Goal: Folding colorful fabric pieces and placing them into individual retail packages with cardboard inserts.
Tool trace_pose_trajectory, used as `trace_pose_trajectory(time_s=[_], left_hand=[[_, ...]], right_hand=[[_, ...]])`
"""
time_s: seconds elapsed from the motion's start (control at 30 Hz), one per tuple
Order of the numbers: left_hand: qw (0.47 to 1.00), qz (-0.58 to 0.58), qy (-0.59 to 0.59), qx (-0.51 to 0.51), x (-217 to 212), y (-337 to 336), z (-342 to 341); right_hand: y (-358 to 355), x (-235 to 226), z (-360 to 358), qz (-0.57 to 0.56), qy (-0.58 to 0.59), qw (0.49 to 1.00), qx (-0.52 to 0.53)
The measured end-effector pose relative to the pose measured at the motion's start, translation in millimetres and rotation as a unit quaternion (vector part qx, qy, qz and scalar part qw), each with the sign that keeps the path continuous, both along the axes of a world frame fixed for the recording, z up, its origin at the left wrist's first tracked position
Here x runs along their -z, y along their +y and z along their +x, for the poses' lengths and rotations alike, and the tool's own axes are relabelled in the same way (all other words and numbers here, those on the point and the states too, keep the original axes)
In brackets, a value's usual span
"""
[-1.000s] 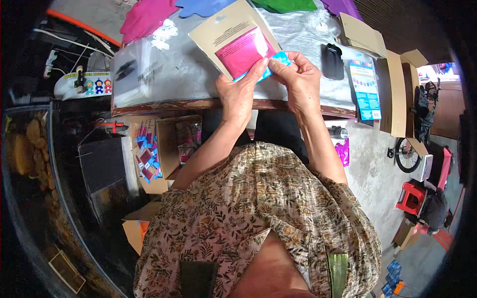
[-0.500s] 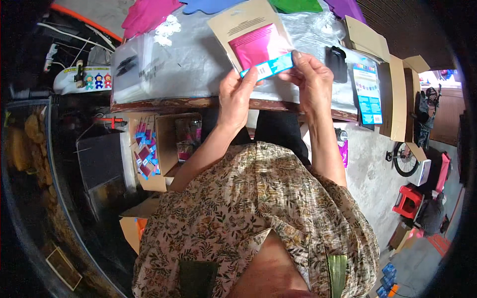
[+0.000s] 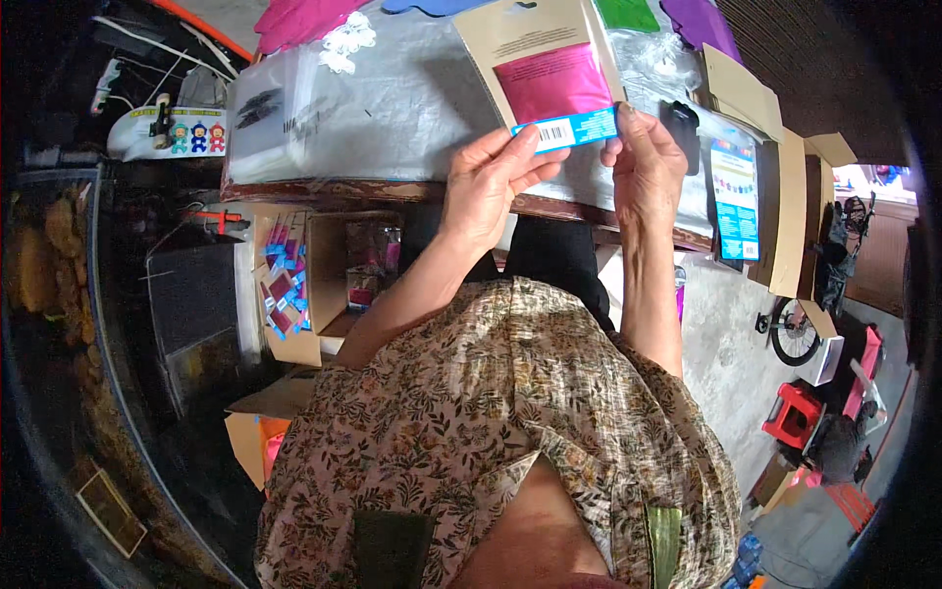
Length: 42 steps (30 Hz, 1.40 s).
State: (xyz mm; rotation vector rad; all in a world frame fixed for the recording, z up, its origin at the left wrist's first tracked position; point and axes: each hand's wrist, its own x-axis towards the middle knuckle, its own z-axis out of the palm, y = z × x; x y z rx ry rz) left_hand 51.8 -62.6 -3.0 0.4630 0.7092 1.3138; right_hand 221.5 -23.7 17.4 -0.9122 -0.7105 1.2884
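Over the table's near edge, both hands hold a flat package [image 3: 557, 83] with a tan card top and folded pink material inside. A blue and white barcode label [image 3: 587, 126] runs along its near edge. My left hand [image 3: 489, 187] pinches the left end of the label between thumb and fingers. At the other end, my right hand [image 3: 648, 162] grips the label's corner, its thumb on top. The fingers under the package are partly hidden.
A plastic-covered table [image 3: 392, 128] bears pink cloth [image 3: 304, 22], white pieces [image 3: 345, 44], clear bags [image 3: 265, 123] and a black object [image 3: 680, 128]. A printed blue card [image 3: 736, 201] stands at its right end. Below left, a cardboard box [image 3: 329, 265] stands near several small packets [image 3: 285, 280].
The package and both hands sit farther right in the picture, as does the table. The package is turned more squarely toward me, so the barcode shows more plainly. Both hands keep their grip.
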Motion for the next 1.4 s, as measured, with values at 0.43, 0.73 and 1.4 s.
trace_pose_trajectory(time_s=[0.43, 0.73, 1.4], left_hand=[[0.992, 0.057, 0.074, -0.085, 1, 6, -4], [0.979, 0.086, 0.143, -0.120, -5, 6, 6], [0.980, 0.097, 0.172, -0.025, -27, 17, 8]], right_hand=[[3, -9, 0, -0.012, -0.038, 0.998, -0.051], [3, -5, -10, 0.012, -0.023, 0.999, -0.027], [12, -10, -9, -0.028, 0.023, 0.999, -0.012]])
